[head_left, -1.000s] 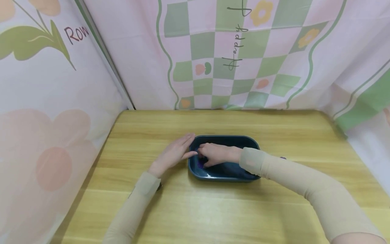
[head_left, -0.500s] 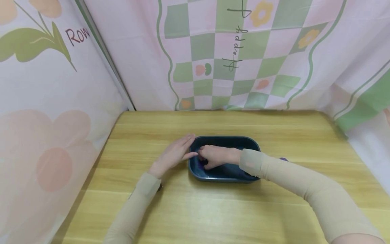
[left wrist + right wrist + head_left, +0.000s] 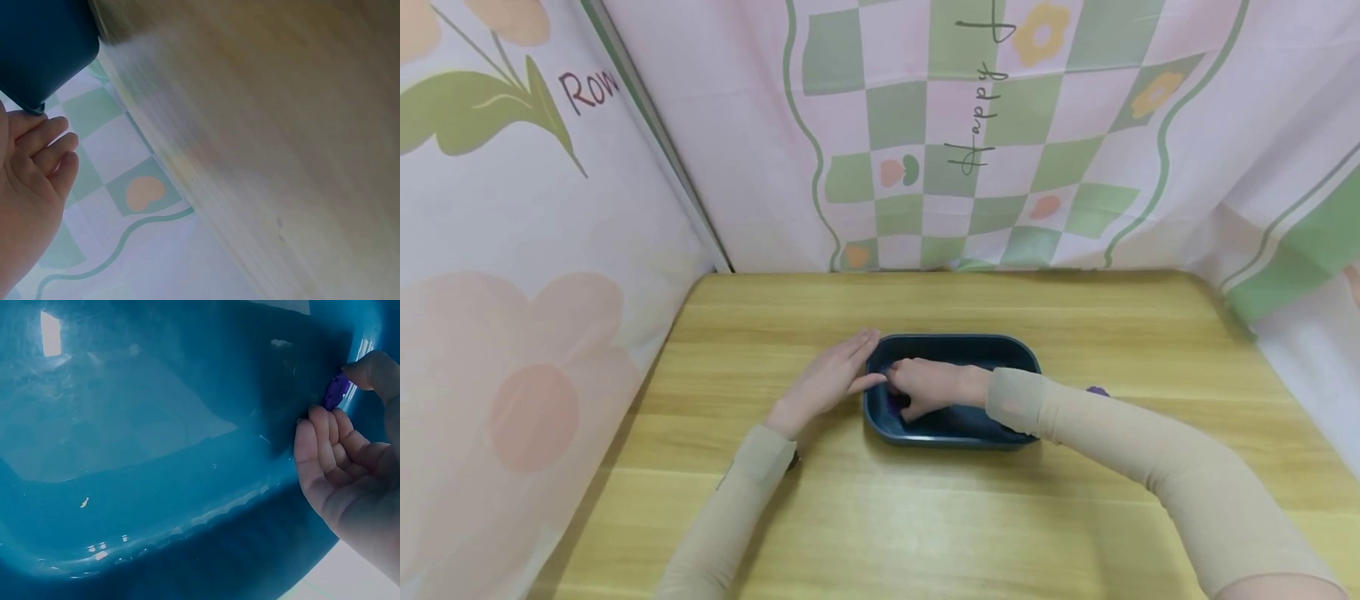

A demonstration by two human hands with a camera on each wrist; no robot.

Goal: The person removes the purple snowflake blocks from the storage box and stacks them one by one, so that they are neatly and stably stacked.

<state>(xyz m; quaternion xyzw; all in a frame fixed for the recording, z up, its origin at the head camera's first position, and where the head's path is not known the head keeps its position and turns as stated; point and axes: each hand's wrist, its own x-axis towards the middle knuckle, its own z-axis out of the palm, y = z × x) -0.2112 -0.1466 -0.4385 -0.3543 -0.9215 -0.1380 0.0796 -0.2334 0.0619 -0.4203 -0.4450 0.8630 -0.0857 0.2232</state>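
A dark blue oblong tub [image 3: 955,440] stands on the wooden table. My right hand [image 3: 934,385] reaches down inside its left end. Between thumb and fingers it pinches a small purple piece with a notched edge [image 3: 337,389], against the tub's glossy inner surface; most of the piece is hidden, so its kind is unclear. At the tub's left end, my left hand [image 3: 826,379] has its fingers extended. In the left wrist view its fingertips touch the tub's rim [image 3: 37,110], with the fingers only slightly bent.
Another purple scalloped thing [image 3: 1097,391] lies on the table [image 3: 925,517], partly behind the right sleeve [image 3: 1112,425]. A tiny yellow speck [image 3: 84,502] shows inside the tub. Patterned curtains [image 3: 992,192] hang along the back and sides.
Very little differs. My right hand has stayed at the tub's left end, with only a slight shift downward. My left hand has kept its place at the rim.
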